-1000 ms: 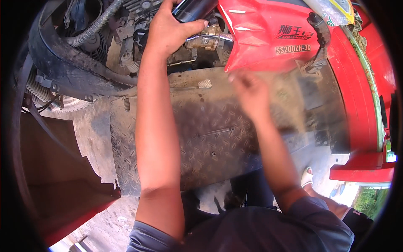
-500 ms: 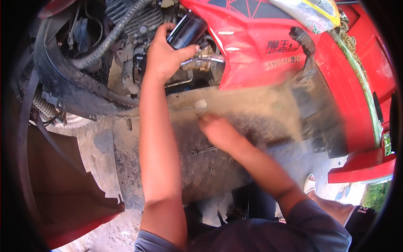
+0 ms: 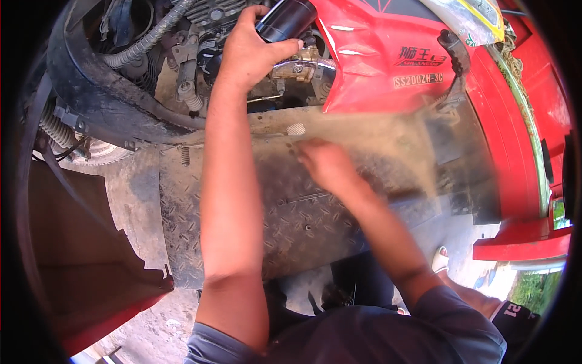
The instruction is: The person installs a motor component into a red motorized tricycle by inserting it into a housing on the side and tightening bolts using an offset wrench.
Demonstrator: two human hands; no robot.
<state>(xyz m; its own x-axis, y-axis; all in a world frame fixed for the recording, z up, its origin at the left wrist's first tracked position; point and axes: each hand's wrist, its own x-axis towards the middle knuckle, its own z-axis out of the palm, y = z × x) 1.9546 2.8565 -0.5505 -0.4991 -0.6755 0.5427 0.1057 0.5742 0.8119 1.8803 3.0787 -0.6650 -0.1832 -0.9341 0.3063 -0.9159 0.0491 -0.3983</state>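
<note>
Past the footplate's [image 3: 291, 250] far edge, our left grip [image 3: 245, 58] half-curls round a likely stiff, slick black cylinder [image 3: 287, 22], best held mid-barrel; our blurred right grip [image 3: 327, 161] we can't tell.

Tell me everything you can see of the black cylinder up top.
The black cylinder looks smooth and glossy; metal or plastic, I can't tell. It slants toward the upper right, partly cut off by the picture's top edge, beside the red body panel; whether they touch is unclear. The left hand grips its lower end.

A glossy black cylinder [image 3: 286, 21] leans rightward in the left grip [image 3: 247, 56], just beside a red body panel [image 3: 370, 67].
</note>
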